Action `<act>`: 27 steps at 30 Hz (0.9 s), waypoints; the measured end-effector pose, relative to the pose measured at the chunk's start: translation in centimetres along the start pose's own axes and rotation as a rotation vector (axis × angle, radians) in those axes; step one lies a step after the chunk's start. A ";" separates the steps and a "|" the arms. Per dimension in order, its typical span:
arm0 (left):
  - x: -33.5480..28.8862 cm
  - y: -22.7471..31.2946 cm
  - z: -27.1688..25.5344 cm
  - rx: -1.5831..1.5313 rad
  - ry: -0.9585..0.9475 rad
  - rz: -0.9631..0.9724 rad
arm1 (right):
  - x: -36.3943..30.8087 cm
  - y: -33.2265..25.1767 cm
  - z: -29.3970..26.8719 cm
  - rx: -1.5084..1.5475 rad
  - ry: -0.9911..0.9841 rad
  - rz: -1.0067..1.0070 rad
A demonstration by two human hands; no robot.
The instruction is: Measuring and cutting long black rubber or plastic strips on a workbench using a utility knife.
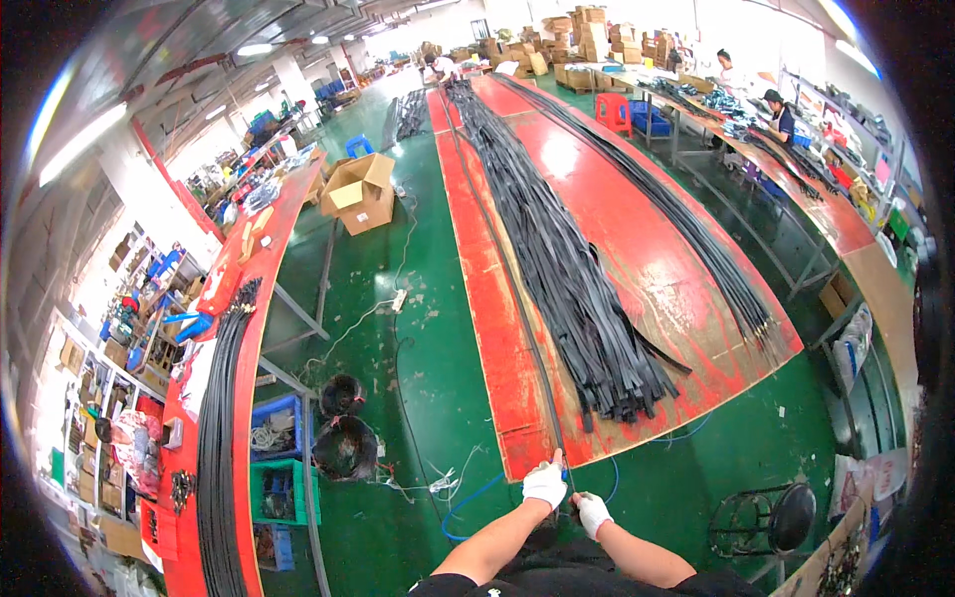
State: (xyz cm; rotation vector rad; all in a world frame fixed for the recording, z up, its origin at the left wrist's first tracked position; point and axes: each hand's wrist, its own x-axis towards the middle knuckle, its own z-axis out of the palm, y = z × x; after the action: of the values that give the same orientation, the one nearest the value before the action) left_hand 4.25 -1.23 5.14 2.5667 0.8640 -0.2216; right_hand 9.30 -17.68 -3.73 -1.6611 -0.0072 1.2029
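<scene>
My left hand (pixel 544 483), in a white glove, is closed at the near end of the long red table. It grips the end of a long black sleeve (pixel 531 343), which runs up the table's left side toward the far end. Just right of it and slightly lower, my right hand (pixel 593 512), also gloved, has its fingers pinched together. A thin dark piece shows at those fingertips, too small to name. A thick heap of flat black sleeves (pixel 557 239) lies lengthwise along the table, right of the single one.
A bundle of black cables (pixel 696 244) lies along the red table's (pixel 647 398) right side. Black cables (pixel 224 438) also cover the left bench. A cardboard box (pixel 360 199) and black tubs (pixel 345 448) stand on the floor. A stool (pixel 791 517) is at right; people work farther off.
</scene>
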 end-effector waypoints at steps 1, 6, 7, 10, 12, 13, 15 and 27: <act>0.0 -0.3 0.0 -0.002 0.011 -0.004 | 0.3 -0.2 0.1 0.078 -0.019 0.020; 0.2 0.3 0.1 0.000 -0.003 0.019 | 3.4 -2.3 0.7 0.244 0.070 -0.026; 0.4 0.1 0.4 0.004 -0.005 0.016 | 3.7 -3.0 1.2 0.210 0.110 -0.064; 0.6 -0.6 0.9 0.003 0.006 0.019 | 3.1 -4.4 2.4 0.059 0.139 -0.099; 0.5 -0.6 1.0 0.003 -0.004 -0.001 | 2.5 -4.9 2.9 -0.002 0.153 -0.115; 0.5 -0.6 1.0 0.002 -0.010 -0.010 | 2.3 -5.1 3.1 -0.002 0.161 -0.120; 0.7 -0.5 0.8 0.005 0.000 0.001 | 1.9 -5.0 3.1 -0.013 0.171 -0.137; 0.2 -1.3 1.1 0.036 -0.002 0.009 | -3.6 -1.7 1.9 -0.050 0.128 0.044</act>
State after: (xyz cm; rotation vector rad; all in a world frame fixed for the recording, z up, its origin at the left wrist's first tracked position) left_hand 3.60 -0.68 3.71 2.6025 0.8548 -0.2387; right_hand 7.07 -17.47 0.10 -1.7878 0.0797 1.1355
